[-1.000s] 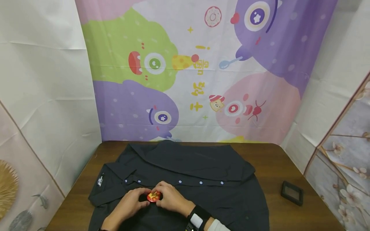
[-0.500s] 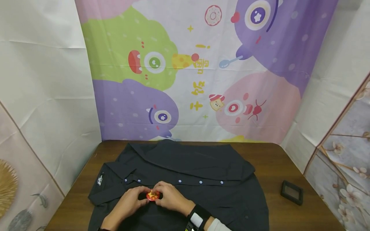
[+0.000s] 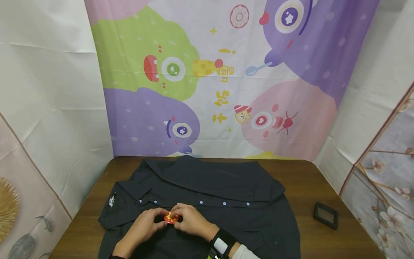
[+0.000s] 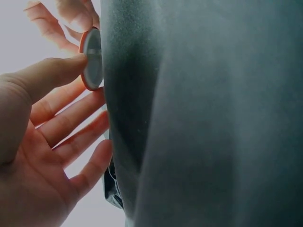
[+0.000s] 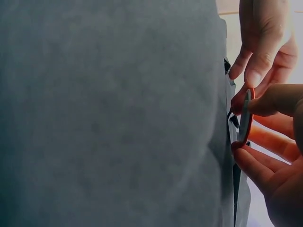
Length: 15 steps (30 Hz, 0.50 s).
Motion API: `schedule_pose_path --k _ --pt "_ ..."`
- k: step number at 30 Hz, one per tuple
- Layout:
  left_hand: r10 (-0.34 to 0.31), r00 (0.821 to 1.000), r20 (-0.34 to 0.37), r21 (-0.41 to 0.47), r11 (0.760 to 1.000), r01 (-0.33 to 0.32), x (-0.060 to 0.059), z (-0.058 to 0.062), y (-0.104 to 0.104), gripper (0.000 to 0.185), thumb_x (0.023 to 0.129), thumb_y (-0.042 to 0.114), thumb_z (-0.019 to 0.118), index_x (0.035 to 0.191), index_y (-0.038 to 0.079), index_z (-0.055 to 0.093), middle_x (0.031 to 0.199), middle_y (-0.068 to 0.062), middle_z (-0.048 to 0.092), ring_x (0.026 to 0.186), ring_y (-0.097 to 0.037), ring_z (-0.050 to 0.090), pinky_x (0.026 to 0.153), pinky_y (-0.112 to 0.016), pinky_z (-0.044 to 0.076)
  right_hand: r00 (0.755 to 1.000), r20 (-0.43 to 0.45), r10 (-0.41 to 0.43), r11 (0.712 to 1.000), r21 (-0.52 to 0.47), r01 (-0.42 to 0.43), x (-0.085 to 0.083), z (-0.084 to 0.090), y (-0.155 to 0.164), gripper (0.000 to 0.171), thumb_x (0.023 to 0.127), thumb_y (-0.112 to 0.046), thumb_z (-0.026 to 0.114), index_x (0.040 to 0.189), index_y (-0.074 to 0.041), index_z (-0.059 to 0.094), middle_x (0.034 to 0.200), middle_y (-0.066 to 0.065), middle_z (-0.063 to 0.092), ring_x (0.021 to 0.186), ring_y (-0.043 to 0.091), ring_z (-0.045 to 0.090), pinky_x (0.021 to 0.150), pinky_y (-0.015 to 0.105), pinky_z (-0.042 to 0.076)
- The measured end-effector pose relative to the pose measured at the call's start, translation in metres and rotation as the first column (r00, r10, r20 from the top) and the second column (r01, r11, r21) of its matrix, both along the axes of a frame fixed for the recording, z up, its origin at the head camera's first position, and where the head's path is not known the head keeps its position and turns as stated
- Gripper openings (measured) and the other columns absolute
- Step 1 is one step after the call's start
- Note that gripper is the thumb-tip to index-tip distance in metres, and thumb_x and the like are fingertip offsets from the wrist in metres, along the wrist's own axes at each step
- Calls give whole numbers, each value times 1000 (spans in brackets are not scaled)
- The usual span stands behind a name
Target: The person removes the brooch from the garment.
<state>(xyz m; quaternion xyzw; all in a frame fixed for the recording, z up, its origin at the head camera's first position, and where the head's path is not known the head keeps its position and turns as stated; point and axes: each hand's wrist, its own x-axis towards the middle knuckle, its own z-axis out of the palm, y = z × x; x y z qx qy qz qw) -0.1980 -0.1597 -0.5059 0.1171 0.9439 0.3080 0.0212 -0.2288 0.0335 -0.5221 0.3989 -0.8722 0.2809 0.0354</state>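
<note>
Straw-yellow, a round print (image 3: pixel 8 208) marks the far left; next comes the brown table (image 3: pixel 88 216), a dark shirt (image 3: pixel 210 181) spread over it with a white patch (image 3: pixel 111 201) near its left side. Over the shirt, the left hand (image 3: pixel 145 223) pinches the left edge of a red-and-yellow disc (image 3: pixel 170 219) between thumb and fingertip, other fingers spread. The disc faces up, just above or against the cloth; I cannot tell which. The right hand (image 3: pixel 193 221) pinches the opposite edge, a black strap (image 3: pixel 224 239) round its wrist. Pale buttons (image 3: pixel 224 203) dot the shirt beyond. Farther right lies a black rectangular object (image 3: pixel 325 216), then a blossom-printed panel (image 3: pixel 385 180)
</note>
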Motion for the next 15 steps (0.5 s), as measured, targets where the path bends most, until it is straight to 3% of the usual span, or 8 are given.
schedule_pose_path --k 15 --pt "16 1000 22 23 1000 -16 -3 1 0 20 78 19 80 96 19 72 102 3 72 100 -22 66 85 -47 53 999 -39 14 999 -28 -15 -1 -1 5 19 79 -9 73 97 -13 75 106 -3 70 96 0 62 83 5 45"
